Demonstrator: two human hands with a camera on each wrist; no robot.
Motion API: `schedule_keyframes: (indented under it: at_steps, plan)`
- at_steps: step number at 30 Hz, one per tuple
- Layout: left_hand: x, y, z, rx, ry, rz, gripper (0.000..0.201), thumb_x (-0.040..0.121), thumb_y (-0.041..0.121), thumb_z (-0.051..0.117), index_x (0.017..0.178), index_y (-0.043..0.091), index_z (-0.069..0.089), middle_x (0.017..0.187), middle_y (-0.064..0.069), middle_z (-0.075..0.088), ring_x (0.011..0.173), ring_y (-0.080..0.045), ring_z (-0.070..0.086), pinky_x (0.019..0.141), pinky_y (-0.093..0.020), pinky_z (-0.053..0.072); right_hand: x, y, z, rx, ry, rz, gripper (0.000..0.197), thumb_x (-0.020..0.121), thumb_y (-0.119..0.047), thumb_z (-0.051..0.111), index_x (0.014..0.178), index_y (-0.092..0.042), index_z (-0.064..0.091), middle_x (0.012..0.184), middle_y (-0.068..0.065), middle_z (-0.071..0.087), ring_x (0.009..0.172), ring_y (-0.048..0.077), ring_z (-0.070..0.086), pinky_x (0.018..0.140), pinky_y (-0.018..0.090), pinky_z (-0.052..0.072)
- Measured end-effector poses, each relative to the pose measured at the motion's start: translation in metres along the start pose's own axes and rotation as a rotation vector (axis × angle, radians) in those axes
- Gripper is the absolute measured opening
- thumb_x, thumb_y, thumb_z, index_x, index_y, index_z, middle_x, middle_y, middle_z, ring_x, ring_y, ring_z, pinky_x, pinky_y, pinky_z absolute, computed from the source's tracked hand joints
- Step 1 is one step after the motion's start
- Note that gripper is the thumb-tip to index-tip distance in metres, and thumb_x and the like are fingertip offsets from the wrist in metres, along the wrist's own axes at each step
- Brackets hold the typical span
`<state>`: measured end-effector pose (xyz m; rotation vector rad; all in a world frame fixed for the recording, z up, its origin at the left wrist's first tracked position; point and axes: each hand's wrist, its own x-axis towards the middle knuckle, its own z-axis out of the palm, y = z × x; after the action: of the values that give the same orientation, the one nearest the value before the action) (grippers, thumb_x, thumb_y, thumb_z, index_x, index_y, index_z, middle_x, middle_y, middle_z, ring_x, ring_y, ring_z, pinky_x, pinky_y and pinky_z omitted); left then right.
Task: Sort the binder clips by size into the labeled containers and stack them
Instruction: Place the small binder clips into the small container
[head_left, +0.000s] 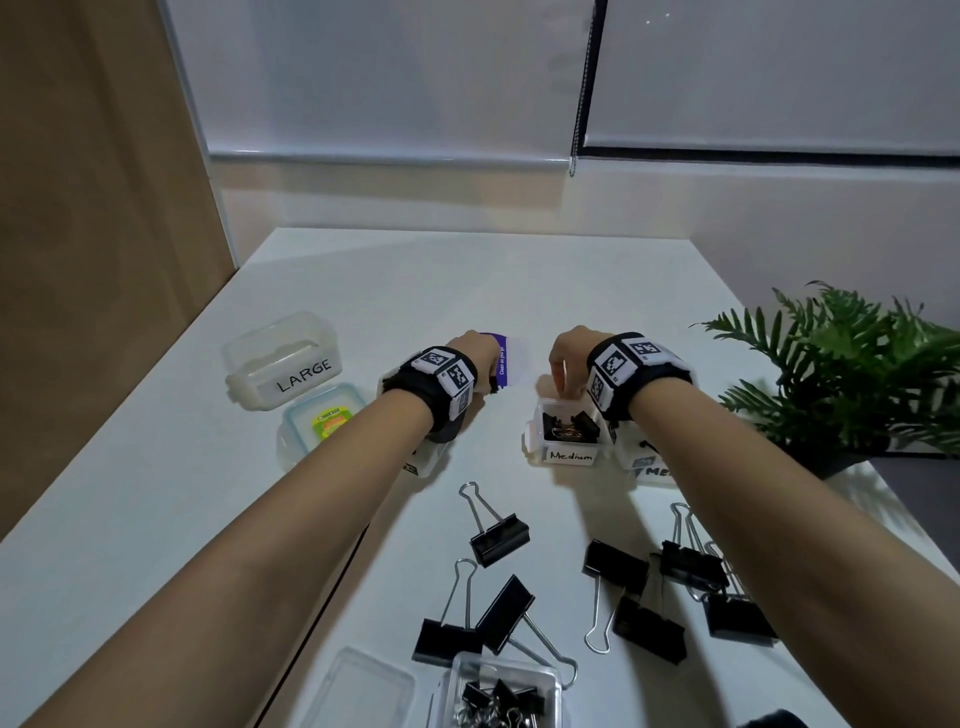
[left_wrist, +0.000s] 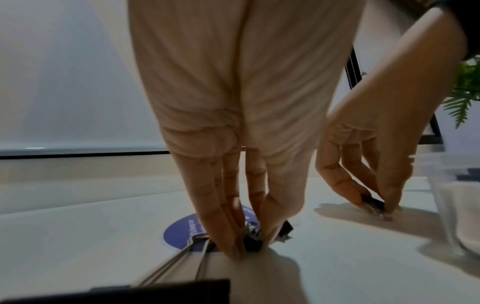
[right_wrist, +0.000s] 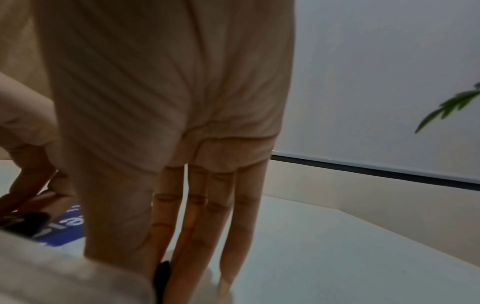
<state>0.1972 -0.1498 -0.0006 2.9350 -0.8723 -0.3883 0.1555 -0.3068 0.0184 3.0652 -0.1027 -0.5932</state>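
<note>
Both hands pinched small black binder clips on the white tabletop (head_left: 467, 280), left hand (left_wrist: 233, 205) at eleven o'clock, right hand (left_wrist: 369, 181) just beyond the clear "Medium" tub (head_left: 571, 454); lifting straight up seemed wisest.

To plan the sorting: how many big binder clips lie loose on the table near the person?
7 binder clips: three at centre; four by the right forearm. The forearm may hide others.

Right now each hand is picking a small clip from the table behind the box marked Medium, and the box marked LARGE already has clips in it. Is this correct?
One thing is wrong: the LARGE box has no clips in it, as the head view shows. The rest stands: the left hand and right hand each pinch a small clip, and the Medium box holds clips.
</note>
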Motion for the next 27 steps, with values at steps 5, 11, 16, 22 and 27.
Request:
schedule_keyframes:
  at_steps: [5,11,16,22,27]
  plan:
    - [0.005,-0.002,0.000,-0.033,-0.012,0.022,0.020,0.080,0.005,0.068,0.067,0.013,0.054,0.085,-0.008,0.058,0.079,-0.025,0.055,0.066,-0.028,0.042,-0.001,0.001,0.002,0.022,0.054,-0.028,0.011,0.072,-0.003,0.071,0.083,-0.005,0.072,0.084,0.012,0.073,0.079,0.029,0.072,0.070,0.034,0.059]
    - [0.000,-0.003,-0.006,-0.090,-0.010,0.016,0.025,0.071,0.000,0.071,0.060,0.014,0.053,0.081,-0.009,0.060,0.073,-0.024,0.054,0.052,-0.023,0.040,-0.004,0.003,0.000,0.026,0.121,-0.025,0.015,0.073,-0.001,0.067,0.066,-0.014,0.063,0.083,0.011,0.073,0.076,0.028,0.072,0.075,0.041,0.060]
    - [-0.007,-0.004,-0.007,-0.192,0.035,0.023,0.021,0.066,-0.003,0.071,0.056,0.011,0.059,0.071,-0.011,0.062,0.061,-0.024,0.054,0.058,-0.026,0.046,-0.014,0.003,-0.006,0.052,0.134,0.009,0.018,0.069,-0.001,0.075,0.066,-0.015,0.065,0.085,0.008,0.072,0.081,0.028,0.070,0.073,0.037,0.059]
    - [-0.024,-0.002,-0.018,-0.264,0.101,0.042,0.010,0.070,-0.005,0.067,0.068,0.004,0.067,0.065,-0.008,0.064,0.059,-0.019,0.060,0.050,-0.019,0.045,-0.030,0.002,-0.011,0.092,0.182,0.034,0.012,0.074,-0.003,0.073,0.076,-0.014,0.068,0.088,0.005,0.073,0.083,0.025,0.070,0.068,0.030,0.055]
    - [-0.028,0.002,-0.014,-0.230,0.114,0.032,0.018,0.076,-0.004,0.068,0.087,0.008,0.078,0.082,-0.009,0.067,0.075,-0.018,0.060,0.050,-0.018,0.044,-0.044,-0.004,-0.016,0.111,0.197,0.031,0.012,0.073,-0.004,0.075,0.077,-0.014,0.069,0.085,0.005,0.074,0.083,0.024,0.071,0.064,0.027,0.052]
